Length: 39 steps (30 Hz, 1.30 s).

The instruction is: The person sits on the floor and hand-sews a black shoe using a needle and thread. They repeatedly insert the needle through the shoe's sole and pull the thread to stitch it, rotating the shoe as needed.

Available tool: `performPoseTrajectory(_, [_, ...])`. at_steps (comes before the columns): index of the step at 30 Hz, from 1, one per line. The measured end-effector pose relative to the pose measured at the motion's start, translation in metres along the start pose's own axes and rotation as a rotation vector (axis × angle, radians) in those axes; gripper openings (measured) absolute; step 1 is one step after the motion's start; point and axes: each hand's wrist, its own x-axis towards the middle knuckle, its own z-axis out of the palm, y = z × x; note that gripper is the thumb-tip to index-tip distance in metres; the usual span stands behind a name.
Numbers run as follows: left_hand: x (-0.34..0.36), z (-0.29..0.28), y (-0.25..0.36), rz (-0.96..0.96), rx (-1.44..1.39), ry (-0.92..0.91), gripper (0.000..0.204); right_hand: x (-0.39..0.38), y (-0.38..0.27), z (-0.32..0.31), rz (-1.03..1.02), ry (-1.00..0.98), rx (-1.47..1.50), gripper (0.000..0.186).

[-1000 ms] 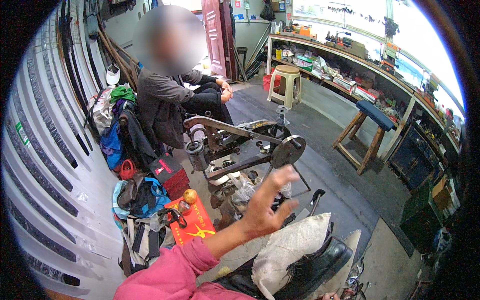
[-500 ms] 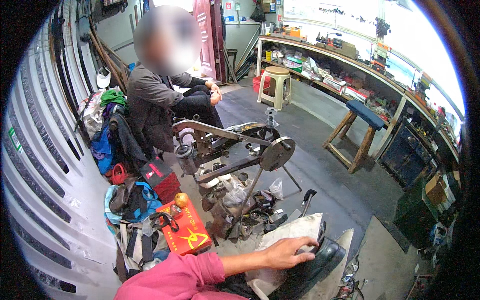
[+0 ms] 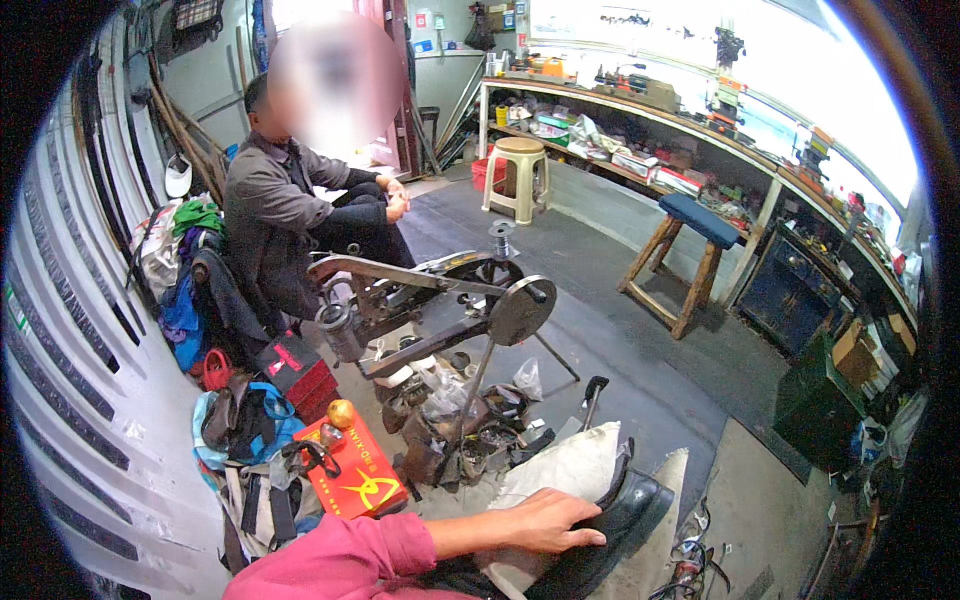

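My left hand (image 3: 552, 522) reaches in from the lower left in a pink sleeve (image 3: 350, 550). It lies palm down, fingers extended and thumb apart, over the edge of an off-white cloth (image 3: 575, 460) and beside a black leather shoe (image 3: 640, 505). Nothing shows in its grasp. The shoe's rounded toe points to the right; its rear part is hidden under the hand and cloth. Off-white material also shows along the shoe's far right side. My right hand is out of the picture.
Ahead stands an iron hand-cranked machine (image 3: 430, 300) with a round wheel. A red box (image 3: 350, 470) and piled bags (image 3: 240, 420) lie left. Another person (image 3: 285, 200) sits behind with hands together. Stools (image 3: 515, 180) and a long workbench (image 3: 640, 100) stand beyond.
The view has turned a little right, so the room appears shifted left. My left hand has drawn back slightly from the shoe's toe, and its raised fingers have come down.
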Motion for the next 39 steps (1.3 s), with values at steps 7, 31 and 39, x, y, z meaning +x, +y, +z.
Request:
performPoseTrajectory(7, [0.006, -0.006, -0.002, 0.021, 0.111, -0.061, 0.060, -0.012, -0.120, 0.039, -0.157, -0.347, 0.225, 0.033])
performPoseTrajectory(31, [0.019, -0.017, -0.038, 0.038, -1.766, 0.301, 0.031, 0.009, -0.138, 0.060, 0.208, -0.386, 0.850, 0.032])
performPoseTrajectory(39, [0.022, -0.003, -0.051, -0.127, -1.694, 0.452, 0.028, -0.012, -0.146, 0.066, -0.059, -0.600, 0.167, 0.014])
